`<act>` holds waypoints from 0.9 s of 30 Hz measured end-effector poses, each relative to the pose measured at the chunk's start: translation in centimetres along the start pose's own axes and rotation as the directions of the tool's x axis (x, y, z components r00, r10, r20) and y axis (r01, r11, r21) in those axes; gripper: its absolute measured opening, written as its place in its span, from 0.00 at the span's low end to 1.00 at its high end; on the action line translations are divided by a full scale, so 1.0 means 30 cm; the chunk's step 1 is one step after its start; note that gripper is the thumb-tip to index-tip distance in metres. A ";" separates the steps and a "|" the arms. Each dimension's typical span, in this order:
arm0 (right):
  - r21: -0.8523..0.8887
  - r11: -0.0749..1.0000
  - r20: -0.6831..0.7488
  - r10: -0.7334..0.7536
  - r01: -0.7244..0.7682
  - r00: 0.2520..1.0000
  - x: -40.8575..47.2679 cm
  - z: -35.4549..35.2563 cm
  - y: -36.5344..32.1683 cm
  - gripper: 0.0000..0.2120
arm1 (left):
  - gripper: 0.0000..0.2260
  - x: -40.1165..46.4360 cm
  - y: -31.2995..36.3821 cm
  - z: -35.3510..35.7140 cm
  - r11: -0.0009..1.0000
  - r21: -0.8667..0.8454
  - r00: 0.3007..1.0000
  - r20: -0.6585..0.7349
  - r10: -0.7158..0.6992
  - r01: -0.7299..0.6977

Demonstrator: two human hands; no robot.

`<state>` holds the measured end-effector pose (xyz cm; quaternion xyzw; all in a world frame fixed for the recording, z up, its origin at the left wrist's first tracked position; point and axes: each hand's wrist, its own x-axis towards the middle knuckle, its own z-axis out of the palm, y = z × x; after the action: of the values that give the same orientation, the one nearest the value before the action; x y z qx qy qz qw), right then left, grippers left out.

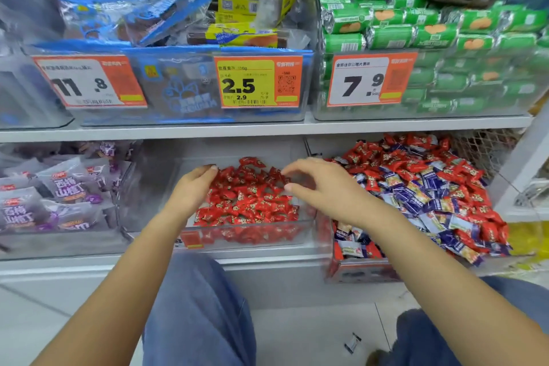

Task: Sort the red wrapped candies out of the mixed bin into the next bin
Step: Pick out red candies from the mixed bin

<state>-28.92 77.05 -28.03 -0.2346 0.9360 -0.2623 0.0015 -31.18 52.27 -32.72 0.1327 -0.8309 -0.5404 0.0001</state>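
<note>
On the lower shelf (267, 258), going from the left, there is first a bin of purple packets (56, 196), which has no part in the task. Next comes the clear bin (246, 236) that holds only red wrapped candies (246, 202), and both hands are over it. The left hand (193, 187) rests on the left side of this pile with its fingers loosely bent and close together; they seem to hold nothing. The right hand (323, 187) hovers over the right part of the same pile, its fingers spread and relaxed, thumb apart, also with nothing between them. To the right stands the mixed bin (356, 269), heaped with red candies and blue-and-white candies (427, 199) together. I judge these candies to be very light and small, with a hard centre inside a thin, slippery, crackling wrapper. They should not break, but they slide easily and can fall from the heap. It is best to pinch 1 candy across its body, or by a twisted end of the wrapper, or to scoop a few where the reds lie together.
</note>
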 end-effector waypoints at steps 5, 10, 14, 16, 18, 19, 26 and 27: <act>-0.030 0.994 -0.154 0.097 -0.102 0.983 -0.226 -0.106 0.171 0.09 | 0.15 -0.064 0.044 0.117 0.949 0.252 0.981 0.097 0.170 -0.189; -0.113 0.953 -0.317 0.232 -0.280 0.920 -0.437 -0.192 0.367 0.15 | 0.27 -0.210 0.145 0.355 0.690 0.411 0.802 0.260 0.537 -0.596; -0.001 0.889 -0.523 0.390 -0.458 0.758 -0.544 -0.253 0.487 0.20 | 0.24 -0.341 0.229 0.546 0.387 0.441 0.568 0.425 0.705 -0.810; 0.066 0.853 -0.612 0.444 -0.517 0.654 -0.556 -0.262 0.532 0.19 | 0.25 -0.394 0.277 0.638 0.263 0.516 0.548 0.540 0.638 -0.815; 0.153 0.824 -0.686 0.486 -0.546 0.541 -0.544 -0.255 0.561 0.19 | 0.27 -0.397 0.297 0.716 0.211 0.579 0.601 0.649 0.466 -0.788; 0.199 0.817 -0.713 0.500 -0.541 0.493 -0.533 -0.247 0.571 0.18 | 0.28 -0.381 0.297 0.741 0.191 0.605 0.624 0.670 0.403 -0.773; 0.301 0.736 -0.631 0.631 -0.607 0.452 -0.550 -0.218 0.658 0.24 | 0.28 -0.169 0.280 0.732 -0.121 0.835 0.776 0.545 0.319 -0.537; 0.348 0.699 -0.572 0.686 -0.625 0.449 -0.561 -0.218 0.668 0.25 | 0.28 -0.146 0.297 0.724 -0.152 0.857 0.807 0.514 0.291 -0.492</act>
<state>-23.56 102.76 -34.26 0.2551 0.8754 -0.3461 -0.2208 -32.03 76.15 -33.12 -0.2043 -0.9540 0.2193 0.0111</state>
